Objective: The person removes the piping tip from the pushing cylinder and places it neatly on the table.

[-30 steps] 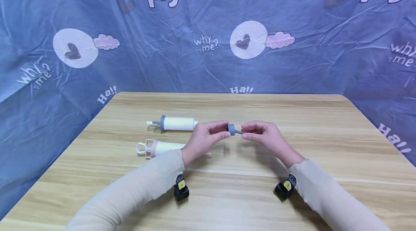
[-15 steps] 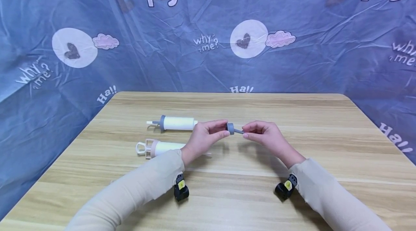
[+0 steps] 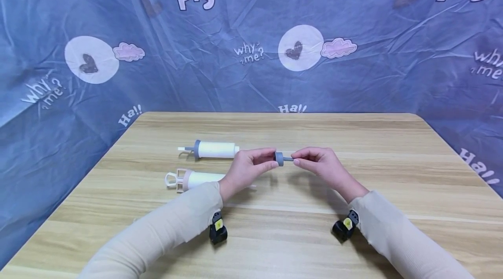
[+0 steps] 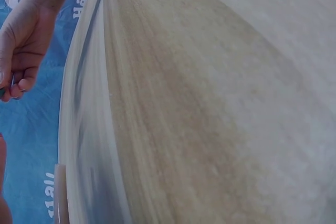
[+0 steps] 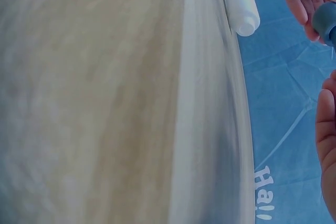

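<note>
Above the middle of the table, a grey round cap with a thin stem [image 3: 279, 159] is held between both hands. My left hand [image 3: 248, 166] pinches the cap's rim from the left between thumb and fingers. From the other side, my right hand [image 3: 321, 164] pinches the stem's end with thumb and fingertips. The right wrist view shows the grey cap [image 5: 324, 19] partly, cut off by the frame edge. Behind my left wrist lies a white cylinder with a grey collar [image 3: 217, 149]. A second white cylinder with a pinkish collar [image 3: 202, 178] is partly covered by my left forearm.
Both cylinders lie on their sides on the wood-grain table [image 3: 283, 235], left of centre. The one nearer me has a white loop handle [image 3: 170, 179] pointing left. A blue printed cloth [image 3: 220, 82] hangs behind the table.
The grey cap has dipped slightly, and its stem now lies nearly level instead of slanting down to the right. Both hands keep their hold; the cylinders have not moved.
</note>
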`<action>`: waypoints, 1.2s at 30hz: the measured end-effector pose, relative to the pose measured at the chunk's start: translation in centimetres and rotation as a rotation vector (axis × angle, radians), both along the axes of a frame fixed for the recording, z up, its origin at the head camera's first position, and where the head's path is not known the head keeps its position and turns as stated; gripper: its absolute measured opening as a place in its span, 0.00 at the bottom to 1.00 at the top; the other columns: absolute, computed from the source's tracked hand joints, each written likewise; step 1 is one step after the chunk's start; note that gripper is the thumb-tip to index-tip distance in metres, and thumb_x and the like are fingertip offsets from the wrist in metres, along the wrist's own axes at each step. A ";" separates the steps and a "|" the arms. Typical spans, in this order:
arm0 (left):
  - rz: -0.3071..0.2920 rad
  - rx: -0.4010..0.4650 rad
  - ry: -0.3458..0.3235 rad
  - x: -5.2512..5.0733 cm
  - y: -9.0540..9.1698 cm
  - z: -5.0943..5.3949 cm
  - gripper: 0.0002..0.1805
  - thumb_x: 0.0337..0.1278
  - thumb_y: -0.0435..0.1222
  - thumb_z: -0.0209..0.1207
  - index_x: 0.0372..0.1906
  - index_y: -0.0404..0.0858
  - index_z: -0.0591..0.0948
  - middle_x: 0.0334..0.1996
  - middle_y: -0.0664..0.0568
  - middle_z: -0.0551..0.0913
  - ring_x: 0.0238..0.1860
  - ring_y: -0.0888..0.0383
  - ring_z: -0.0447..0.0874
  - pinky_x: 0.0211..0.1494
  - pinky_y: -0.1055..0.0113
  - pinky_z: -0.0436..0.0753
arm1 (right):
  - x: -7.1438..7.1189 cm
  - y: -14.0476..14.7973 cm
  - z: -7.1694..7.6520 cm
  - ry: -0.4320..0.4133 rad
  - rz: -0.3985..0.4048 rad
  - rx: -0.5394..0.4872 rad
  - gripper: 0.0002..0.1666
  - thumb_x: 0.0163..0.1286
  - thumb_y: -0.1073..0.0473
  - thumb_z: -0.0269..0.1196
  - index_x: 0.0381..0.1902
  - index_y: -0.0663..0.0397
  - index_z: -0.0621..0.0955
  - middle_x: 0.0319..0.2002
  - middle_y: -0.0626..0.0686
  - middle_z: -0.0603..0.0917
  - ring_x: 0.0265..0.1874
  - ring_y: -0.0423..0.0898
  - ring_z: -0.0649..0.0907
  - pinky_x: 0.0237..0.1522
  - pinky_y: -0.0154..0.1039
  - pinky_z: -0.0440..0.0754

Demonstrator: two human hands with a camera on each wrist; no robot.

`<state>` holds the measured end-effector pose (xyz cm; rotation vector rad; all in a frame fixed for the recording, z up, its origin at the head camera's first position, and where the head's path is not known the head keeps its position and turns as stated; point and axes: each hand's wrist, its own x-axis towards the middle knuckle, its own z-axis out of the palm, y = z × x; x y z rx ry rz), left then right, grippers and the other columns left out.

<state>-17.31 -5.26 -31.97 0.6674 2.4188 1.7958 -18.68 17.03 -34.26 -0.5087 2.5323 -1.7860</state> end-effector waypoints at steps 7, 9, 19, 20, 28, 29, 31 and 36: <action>-0.016 -0.007 -0.017 0.4 0.2 0.0 0.21 0.51 0.31 0.64 0.53 0.31 0.79 0.47 0.42 0.82 0.46 0.51 0.83 0.46 0.73 0.80 | 0.0 0.0 -0.1 -0.002 -0.008 0.007 0.15 0.60 0.59 0.65 0.42 0.65 0.82 0.35 0.47 0.84 0.29 0.38 0.77 0.30 0.31 0.76; -0.018 -0.003 -0.023 0.3 0.2 -0.2 0.21 0.51 0.31 0.64 0.53 0.32 0.79 0.47 0.41 0.82 0.46 0.51 0.83 0.46 0.73 0.80 | 0.0 0.0 -0.1 -0.006 -0.012 0.003 0.15 0.60 0.59 0.65 0.41 0.64 0.82 0.34 0.44 0.84 0.30 0.39 0.77 0.31 0.31 0.76; -0.047 0.022 -0.003 0.5 0.7 0.3 0.21 0.52 0.30 0.63 0.52 0.30 0.78 0.47 0.40 0.82 0.47 0.50 0.83 0.46 0.72 0.80 | 0.1 -0.6 -0.2 -0.035 0.004 -0.084 0.16 0.59 0.61 0.66 0.42 0.69 0.81 0.33 0.40 0.84 0.32 0.37 0.80 0.34 0.30 0.77; -0.045 0.022 0.004 0.5 0.7 0.3 0.21 0.52 0.30 0.63 0.52 0.30 0.78 0.47 0.40 0.82 0.46 0.50 0.83 0.45 0.72 0.81 | 0.1 -0.6 -0.2 -0.036 0.008 -0.090 0.16 0.59 0.62 0.66 0.41 0.68 0.81 0.33 0.40 0.84 0.32 0.38 0.80 0.34 0.31 0.78; -0.006 0.025 0.041 0.6 0.6 0.5 0.20 0.51 0.30 0.63 0.52 0.29 0.78 0.46 0.39 0.83 0.46 0.50 0.83 0.45 0.72 0.81 | 0.3 -1.4 -0.3 -0.057 0.002 -0.132 0.10 0.57 0.65 0.66 0.38 0.65 0.82 0.29 0.39 0.84 0.30 0.38 0.80 0.33 0.31 0.78; -0.001 0.022 0.043 0.6 0.6 0.6 0.20 0.51 0.30 0.63 0.52 0.29 0.78 0.45 0.39 0.83 0.45 0.50 0.83 0.45 0.72 0.81 | 0.3 -1.4 -0.3 -0.063 0.001 -0.142 0.10 0.57 0.65 0.66 0.37 0.65 0.82 0.29 0.39 0.84 0.30 0.37 0.80 0.34 0.31 0.78; 0.003 0.012 0.042 0.6 0.5 0.6 0.20 0.51 0.30 0.63 0.52 0.29 0.78 0.45 0.39 0.83 0.44 0.51 0.83 0.44 0.73 0.81 | 0.4 -1.5 -0.2 -0.075 -0.004 -0.163 0.08 0.56 0.65 0.67 0.36 0.60 0.83 0.29 0.38 0.84 0.31 0.37 0.81 0.35 0.31 0.78; 0.010 0.003 0.022 0.1 0.4 -0.2 0.21 0.49 0.30 0.65 0.51 0.30 0.79 0.45 0.41 0.83 0.42 0.52 0.84 0.41 0.73 0.81 | 0.5 -1.6 -0.4 -0.088 -0.001 -0.192 0.08 0.56 0.66 0.67 0.31 0.45 0.84 0.28 0.38 0.85 0.32 0.37 0.81 0.36 0.31 0.78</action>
